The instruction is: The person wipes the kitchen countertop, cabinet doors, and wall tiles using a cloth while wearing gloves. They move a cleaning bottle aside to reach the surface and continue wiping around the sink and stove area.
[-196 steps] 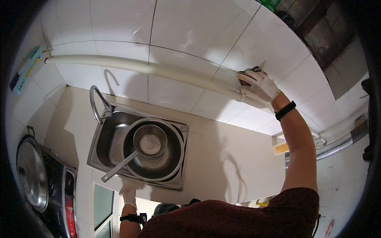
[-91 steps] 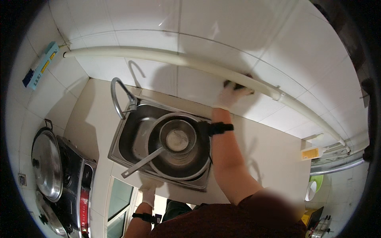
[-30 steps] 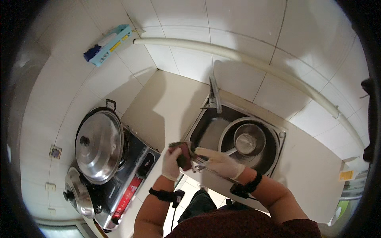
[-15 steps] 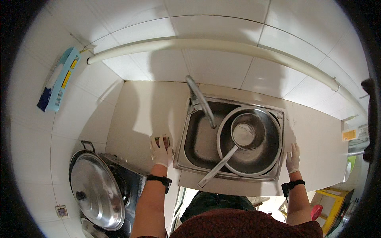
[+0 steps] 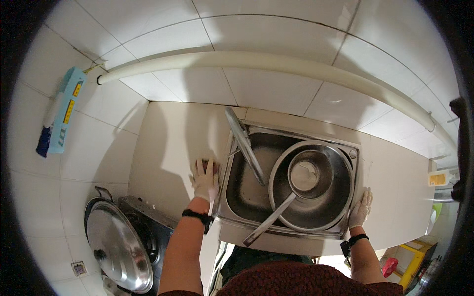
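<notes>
Has a pale surface [image 5: 395,182] in front, with a steel sink [image 5: 238,191] let into it and the two hands set on opposite sides of that sink. Wears thin whitish gloves [image 5: 356,220], plus a black band [image 5: 196,215] at each wrist. Covers a dark red pad [image 5: 216,168] with the left hand [image 5: 204,181], fingers spread over its top, on the surface just left of the sink. Cannot tell between gripping and merely pressing, with most of the pad hidden beneath those fingers. Rests the right hand [image 5: 361,212] on the surface just right of the sink, fingers stretched out straight, palm down.

Between the hands, shows a large round metal basin [image 5: 326,209] in the right part of the sink, with a long-handled pan [image 5: 322,182] inside it, handle slanting toward the near left over the front rim. Shows also a curved metal faucet [image 5: 245,146] reaching over the left part of the sink.

Farther left, reveals a stove [image 5: 138,217] with a big pot under a domed metal lid [image 5: 121,249]. Above, on the tiled wall [image 5: 276,34], carries a long cream pipe [image 5: 232,60] and, at far left, a light blue rack [image 5: 67,109]. At far right, includes a bottle with an orange label [image 5: 438,178].
</notes>
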A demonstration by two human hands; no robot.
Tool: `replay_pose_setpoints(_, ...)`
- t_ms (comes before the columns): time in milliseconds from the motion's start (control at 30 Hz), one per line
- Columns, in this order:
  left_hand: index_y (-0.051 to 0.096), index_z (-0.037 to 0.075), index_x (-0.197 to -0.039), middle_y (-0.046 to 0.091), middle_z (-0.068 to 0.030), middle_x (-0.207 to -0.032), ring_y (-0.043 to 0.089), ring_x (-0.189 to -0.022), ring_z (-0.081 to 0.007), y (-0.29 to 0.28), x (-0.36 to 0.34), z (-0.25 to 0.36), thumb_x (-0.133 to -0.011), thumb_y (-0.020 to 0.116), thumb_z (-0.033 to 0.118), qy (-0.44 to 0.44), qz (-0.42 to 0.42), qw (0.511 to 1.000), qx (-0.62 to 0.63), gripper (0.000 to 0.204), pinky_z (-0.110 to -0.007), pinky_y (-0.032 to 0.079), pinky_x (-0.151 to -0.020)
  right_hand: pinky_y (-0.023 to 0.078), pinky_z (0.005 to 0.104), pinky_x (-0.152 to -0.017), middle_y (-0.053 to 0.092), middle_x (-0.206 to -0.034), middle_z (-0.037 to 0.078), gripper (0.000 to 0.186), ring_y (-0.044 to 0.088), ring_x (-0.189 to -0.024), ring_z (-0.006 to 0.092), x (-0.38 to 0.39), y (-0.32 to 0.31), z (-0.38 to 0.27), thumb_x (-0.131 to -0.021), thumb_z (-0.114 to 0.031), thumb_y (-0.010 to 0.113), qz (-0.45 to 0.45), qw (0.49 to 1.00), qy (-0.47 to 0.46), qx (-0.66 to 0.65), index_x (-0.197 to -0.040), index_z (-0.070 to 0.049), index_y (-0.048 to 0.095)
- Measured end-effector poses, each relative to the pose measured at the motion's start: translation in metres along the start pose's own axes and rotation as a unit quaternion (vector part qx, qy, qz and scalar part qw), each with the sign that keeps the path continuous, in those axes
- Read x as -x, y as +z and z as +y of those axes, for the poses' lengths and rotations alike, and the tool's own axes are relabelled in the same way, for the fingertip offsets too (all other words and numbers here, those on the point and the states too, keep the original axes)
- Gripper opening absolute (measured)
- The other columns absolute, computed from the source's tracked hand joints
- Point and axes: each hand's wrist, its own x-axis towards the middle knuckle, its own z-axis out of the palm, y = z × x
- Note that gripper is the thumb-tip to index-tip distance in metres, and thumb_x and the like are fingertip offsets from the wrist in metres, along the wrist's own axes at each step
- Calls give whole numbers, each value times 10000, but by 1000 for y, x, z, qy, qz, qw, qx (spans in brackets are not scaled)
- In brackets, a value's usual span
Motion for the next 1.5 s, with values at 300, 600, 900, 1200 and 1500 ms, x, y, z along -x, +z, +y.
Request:
replay_pose_setpoints(300,335,215,-1530,232,-149,-1619,210,-1495,-399,-21,-178,43,-979,547,288,102,58,993,-20,595,-655,206,-1166,211,480,-1222,359,-1574,226,558,284,-1474,409,0,2,7,-974,-184,375,-19,1000,-9,11,-1509,-26,395)
replay_pose_setpoints(600,406,265,-1471,296,-58,-1607,331,-1467,-322,-37,-202,-6,-952,627,273,202,37,978,-36,564,-615,226,-1189,185,455,-1234,324,-1603,193,543,256,-1494,365,1,8,17,-989,-178,390,-22,999,22,-5,-1517,-50,401)
replay_pose_setpoints(900,469,288,-1443,389,0,-1571,434,-1406,-250,-70,-296,-185,-984,578,273,6,139,988,-63,472,-536,341,-1142,153,436,-1240,291,-1605,198,532,237,-1501,357,-1,12,17,-1005,-178,376,-31,995,89,-34,-1523,-62,394)
replay_pose_setpoints(1200,436,224,-1489,390,-117,-1563,411,-1407,-318,-84,-315,-231,-1002,496,276,-260,142,954,-43,493,-453,344,-1156,154,441,-1240,293,-1607,204,570,241,-1499,357,1,21,23,-983,-194,384,-10,993,115,-11,-1540,-75,381)
replay_pose_setpoints(1500,549,179,-1406,484,-147,-1485,501,-1321,-334,-47,-334,-179,-937,558,217,-10,205,977,53,471,-422,401,-1112,170,456,-1234,311,-1599,211,550,254,-1493,367,1,9,22,-997,-201,401,-19,999,22,-19,-1532,-73,398)
